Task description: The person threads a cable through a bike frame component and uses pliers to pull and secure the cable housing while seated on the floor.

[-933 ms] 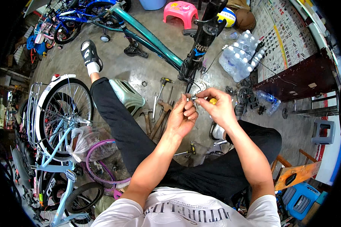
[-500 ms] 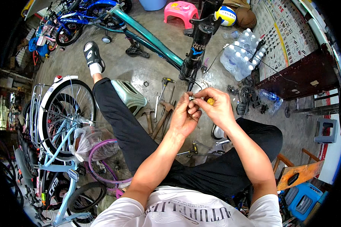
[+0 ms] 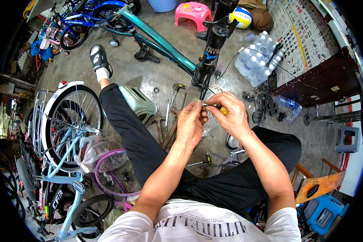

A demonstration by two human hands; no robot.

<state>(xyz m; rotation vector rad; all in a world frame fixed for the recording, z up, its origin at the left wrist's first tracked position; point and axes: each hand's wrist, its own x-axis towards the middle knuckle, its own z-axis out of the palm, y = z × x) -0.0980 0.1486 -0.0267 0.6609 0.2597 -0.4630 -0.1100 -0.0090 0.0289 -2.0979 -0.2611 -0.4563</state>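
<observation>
While the left hand point(image 3: 191, 123) pinches a small metal part point(image 3: 204, 105) between thumb and forefinger, the right hand point(image 3: 233, 115) meets it from the other side, its thumb and forefinger closed on the same piece. The fingertips cover so much of the part that its exact shape cannot be made out. It sits between the 2 hands, near the lower end of a black bicycle fork point(image 3: 214, 50), which joins a teal frame point(image 3: 157, 38). A thin black cable point(image 3: 210, 89) curves from the fork toward the hands; whether it enters the metal part cannot be told. The left hand's remaining fingers are curled inward, and a yellow object point(image 3: 224, 110), its kind unclear, shows beside the right hand's bent fingers. On the concrete floor just left of the hands lie a wrench point(image 3: 167, 115), a tool with a yellow and black handle point(image 3: 180, 86) and a wooden handle point(image 3: 170, 135), partly hidden by the left forearm. A pale green stool point(image 3: 139, 101) stands beside the person's left leg, with a purple-rimmed wheel point(image 3: 96, 172) farther back on that side. To the right, near a crankset point(image 3: 262, 105), is a pack of clear bottles with white caps point(image 3: 254, 62).
</observation>
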